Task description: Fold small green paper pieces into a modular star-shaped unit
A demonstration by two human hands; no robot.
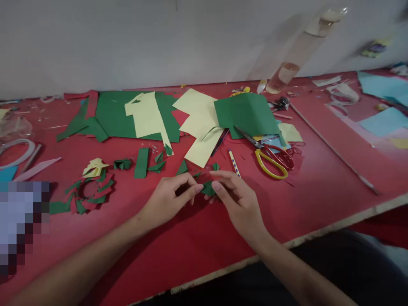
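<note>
Holding a green fold (208, 188) between thumb and fingers of the right hand (242, 199), pinching its left corner with the left hand (170, 195), low over the red table (153, 259). Seemingly put together: a red-and-green ring (106, 182), well to the left. Seemingly left unassembled: loose folds (157, 166) just beyond the hands, flat sheets (245, 112) farther back. On the bottle (299, 51), a label (287, 72) too blurred to read; no writing legible elsewhere.

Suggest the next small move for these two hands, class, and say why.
Probably press a crease into the small green paper: the right hand holds it between thumb and fingers, the left hand has its thumb at the edge, and folded green pieces lie just beyond.
</note>
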